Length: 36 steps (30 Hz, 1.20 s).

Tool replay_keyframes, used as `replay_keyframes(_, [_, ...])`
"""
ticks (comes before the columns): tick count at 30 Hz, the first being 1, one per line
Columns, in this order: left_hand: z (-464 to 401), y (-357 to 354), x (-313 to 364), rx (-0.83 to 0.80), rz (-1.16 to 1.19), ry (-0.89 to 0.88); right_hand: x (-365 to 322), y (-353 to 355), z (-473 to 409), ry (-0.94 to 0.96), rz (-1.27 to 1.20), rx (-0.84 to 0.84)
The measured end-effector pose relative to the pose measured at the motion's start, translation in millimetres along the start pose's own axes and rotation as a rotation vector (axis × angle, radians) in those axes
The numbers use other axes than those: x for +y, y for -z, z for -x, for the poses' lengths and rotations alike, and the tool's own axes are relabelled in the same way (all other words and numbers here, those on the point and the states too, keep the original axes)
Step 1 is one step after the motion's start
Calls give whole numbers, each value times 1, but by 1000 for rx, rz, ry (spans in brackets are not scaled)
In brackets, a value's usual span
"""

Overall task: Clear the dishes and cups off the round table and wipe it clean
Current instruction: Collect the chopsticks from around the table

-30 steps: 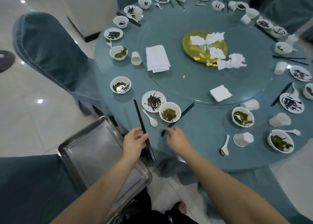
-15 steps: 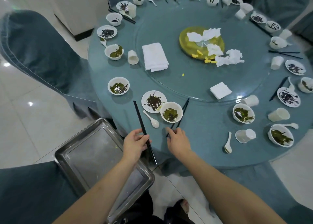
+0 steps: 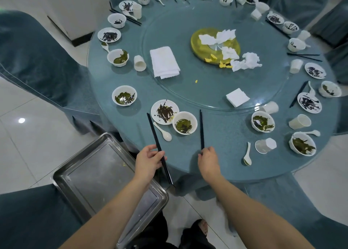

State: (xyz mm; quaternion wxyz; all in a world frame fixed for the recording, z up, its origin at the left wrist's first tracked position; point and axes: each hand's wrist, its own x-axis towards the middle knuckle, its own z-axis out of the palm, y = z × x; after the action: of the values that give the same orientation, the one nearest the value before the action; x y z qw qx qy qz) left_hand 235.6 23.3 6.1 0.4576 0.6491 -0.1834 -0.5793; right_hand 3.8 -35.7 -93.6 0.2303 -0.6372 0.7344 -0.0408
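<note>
At six o'clock on the round table (image 3: 222, 150), two hands over the near edge. Left hand (image 3: 148, 162): fingers curled round a pair of black chopsticks (image 3: 158, 147), gripped near the middle, tips toward eleven o'clock, butt ends overhanging the rim above a steel tray (image 3: 105, 175). Right hand (image 3: 209, 160): fingertips pinching the near end of a second pair of chopsticks (image 3: 201, 130), lying almost straight toward twelve; whether lifted or flat on the cloth, hard to tell from this angle.

Between the two pairs: a soiled plate (image 3: 164, 112), a white bowl with green leftovers (image 3: 184, 123) touching its lower right edge, a white spoon (image 3: 162, 131) just below the plate. At nine o'clock of these, another bowl with greens (image 3: 124, 96), well apart.

At three to four o'clock of the right hand: a spoon (image 3: 247, 154), a tipped cup (image 3: 265, 145), two more bowls with greens (image 3: 263, 121) (image 3: 303, 144), an upset cup (image 3: 299, 121).

At the centre, on the glass turntable (image 3: 207, 90): a folded white towel (image 3: 164, 62), a yellow dish (image 3: 214, 45) under crumpled tissues (image 3: 244, 61), a folded napkin (image 3: 237, 97) near the six o'clock rim.

Round the far rim from nine through three: more dirty plates, bowls, cups and chopsticks, too small to sort out singly.

At seven o'clock, off the table: the tray resting beside a chair in blue cloth (image 3: 33, 218).
</note>
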Motion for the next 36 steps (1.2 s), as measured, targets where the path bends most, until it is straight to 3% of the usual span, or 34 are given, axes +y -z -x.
replay_keyframes(8, [7, 3, -7, -17, -12, 7, 4, 6, -8, -322, -183, 34])
replay_keyframes(13, [11, 6, -8, -21, -8, 9, -2, 9, -6, -419, -266, 34])
replay_keyframes(26, [22, 22, -19, -47, 28, 59, -6, 17, 15, -507, -350, 28])
replay_keyframes(32, [40, 12, -12, -104, 0, 99, -4, 39, 55, -565, -653, 59])
replay_keyframes(36, [66, -8, 0, -186, 103, 94, -12, 78, 98, -407, -880, 15])
